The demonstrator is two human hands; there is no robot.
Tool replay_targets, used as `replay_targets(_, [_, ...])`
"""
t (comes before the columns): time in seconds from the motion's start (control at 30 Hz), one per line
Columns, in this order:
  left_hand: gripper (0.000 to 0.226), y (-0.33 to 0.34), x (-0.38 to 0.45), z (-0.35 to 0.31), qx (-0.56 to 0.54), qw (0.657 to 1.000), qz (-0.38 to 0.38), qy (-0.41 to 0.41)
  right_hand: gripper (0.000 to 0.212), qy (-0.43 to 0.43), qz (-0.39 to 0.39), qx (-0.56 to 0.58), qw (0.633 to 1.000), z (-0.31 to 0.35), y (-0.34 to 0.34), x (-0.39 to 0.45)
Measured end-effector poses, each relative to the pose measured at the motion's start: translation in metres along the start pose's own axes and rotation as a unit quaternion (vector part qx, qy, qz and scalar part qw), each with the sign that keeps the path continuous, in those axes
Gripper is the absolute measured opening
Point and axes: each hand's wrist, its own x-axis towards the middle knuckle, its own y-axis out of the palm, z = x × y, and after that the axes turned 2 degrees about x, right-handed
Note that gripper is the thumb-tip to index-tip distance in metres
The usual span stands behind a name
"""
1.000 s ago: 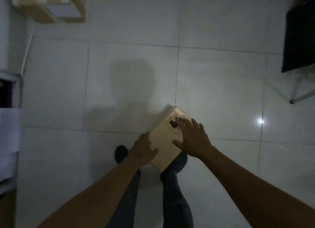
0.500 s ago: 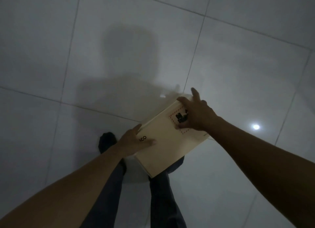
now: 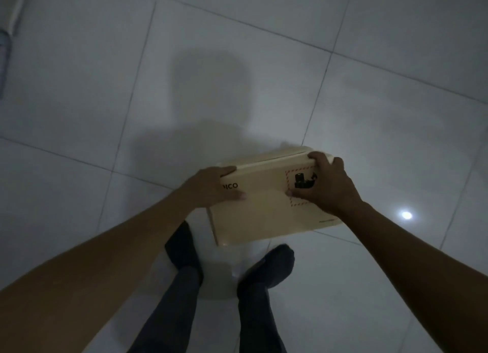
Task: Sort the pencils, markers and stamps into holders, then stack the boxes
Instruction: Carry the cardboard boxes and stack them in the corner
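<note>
The cardboard box point(image 3: 266, 207) sat low in the middle of the view, held in the air over the white tiled floor point(image 3: 105, 88), its broad printed face turned up toward the camera. The left hand point(image 3: 211, 186) gripped the box's 9 o'clock end: fingers lay along the far top edge, and the thumb pressed on the face just below the black lettering point(image 3: 229, 186). The right hand point(image 3: 330, 186) clasped the 2 o'clock corner, fingers curled over the far edge and the thumb set on the face at the red dashed square point(image 3: 301, 189) with its black picture. Both forearms reached in from the lower corners of the view, at 7 and 5 o'clock, and met at the box.

Directly beneath the box, at 6 o'clock, stood the person's two legs in dark trousers and dark socks point(image 3: 269, 263), feet on the tiles. A body shadow point(image 3: 208, 102) fell on the floor at 12 o'clock from the box. A bright light reflection point(image 3: 406, 215) shone on a tile at 3 o'clock. At the far 10 o'clock edge, a pale strip and a grey object showed too dimly to identify.
</note>
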Motion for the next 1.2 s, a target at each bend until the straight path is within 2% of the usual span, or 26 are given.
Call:
replay_targets(0.2, [0.102, -0.049, 0.013, -0.014, 0.114, 0.991, -0.055, 0.043, 0.1, -0.001, -0.094, 0.075, 0.993, 0.009, 0.009, -0.005])
replay_targets(0.3, [0.098, -0.047, 0.008, -0.012, 0.147, 0.981, -0.114, 0.062, 0.091, -0.017, -0.169, 0.104, 0.98, 0.01, 0.02, -0.015])
replay_targets(0.37, [0.094, -0.036, 0.007, -0.003, 0.146, 0.97, -0.167, 0.098, 0.086, -0.013, -0.192, 0.129, 0.973, 0.01, 0.028, -0.02])
replay_targets(0.43, [0.096, -0.021, 0.008, 0.006, 0.112, 0.971, -0.177, 0.113, 0.088, 0.011, -0.182, 0.163, 0.97, 0.008, 0.037, -0.022])
replay_targets(0.53, [0.111, 0.005, 0.008, 0.014, 0.068, 0.981, -0.162, 0.086, 0.097, 0.05, -0.127, 0.181, 0.974, 0.003, 0.049, -0.024])
replay_targets(0.63, [0.121, 0.031, 0.009, 0.024, 0.056, 0.98, -0.164, 0.095, 0.099, 0.078, -0.066, 0.159, 0.982, -0.007, 0.061, -0.025])
replay_targets(0.83, [0.125, 0.071, 0.017, 0.052, 0.042, 0.986, -0.139, 0.084, 0.101, 0.13, 0.063, 0.099, 0.984, -0.028, 0.097, -0.026])
replay_targets(0.93, [0.122, 0.083, 0.025, 0.058, 0.065, 0.977, -0.181, 0.097, 0.097, 0.132, 0.047, 0.095, 0.986, -0.032, 0.111, -0.022])
replay_targets(1.03, [0.118, 0.084, 0.029, 0.055, 0.064, 0.969, -0.221, 0.087, 0.094, 0.135, -0.017, 0.03, 0.99, -0.026, 0.114, -0.018])
replay_targets(1.1, [0.112, 0.077, 0.034, 0.047, 0.065, 0.964, -0.248, 0.076, 0.095, 0.109, -0.063, 0.007, 0.992, -0.019, 0.11, -0.014])
replay_targets(1.2, [0.103, 0.058, 0.045, 0.026, 0.122, 0.943, -0.302, 0.07, 0.1, 0.058, -0.081, -0.025, 0.995, -0.006, 0.096, 0.002])
